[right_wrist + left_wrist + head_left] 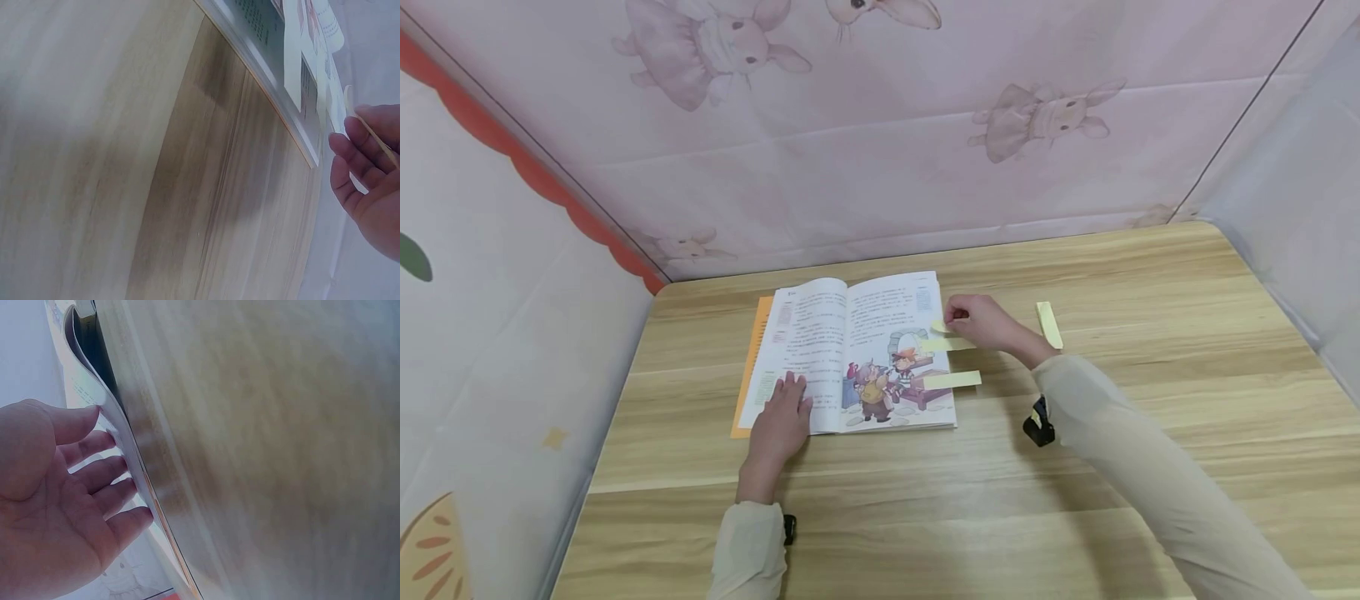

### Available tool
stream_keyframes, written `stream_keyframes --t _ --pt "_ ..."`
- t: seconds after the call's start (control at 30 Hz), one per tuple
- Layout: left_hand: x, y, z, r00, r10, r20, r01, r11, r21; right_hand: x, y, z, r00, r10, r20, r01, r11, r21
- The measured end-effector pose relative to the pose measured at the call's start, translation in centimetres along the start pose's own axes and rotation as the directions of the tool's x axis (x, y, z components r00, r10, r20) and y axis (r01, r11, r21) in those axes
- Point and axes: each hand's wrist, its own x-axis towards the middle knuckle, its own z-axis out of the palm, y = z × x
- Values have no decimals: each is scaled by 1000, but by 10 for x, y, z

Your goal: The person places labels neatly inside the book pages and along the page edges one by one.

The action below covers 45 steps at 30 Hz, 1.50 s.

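An illustrated book (891, 304) lies spread on the wooden table. My left hand (781, 423) rests on the lower part of its left page; in the left wrist view the fingers (103, 474) touch the paper, slightly bent. Beyond the right page's edge, my right hand (991, 323) pinches a pale yellow sticky strip (938, 326) between thumb and fingertips. This strip (349, 99) bends up from the fingers in the right wrist view. Two more yellow strips, an upper one (951, 344) and a lower one (952, 380), stick out past that page's edge.
A small pad of yellow sticky strips (1049, 325) lies on the table (1165, 333) near my right wrist. An orange cover edge (746, 392) shows under the book's left side. A pink wall with printed rabbits (865, 167) stands behind the table.
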Motion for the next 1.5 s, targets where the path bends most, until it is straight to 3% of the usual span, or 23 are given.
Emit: stream_keyframes --t 0.9,1.5 --pt "0 0 2 1000 -10 2 10 1000 -13 11 1 3 998 5 60 -3 999 -37" --pt "0 -1 2 1000 -1 5 1 1000 -12 14 -4 9 996 -47 70 52 996 -71"
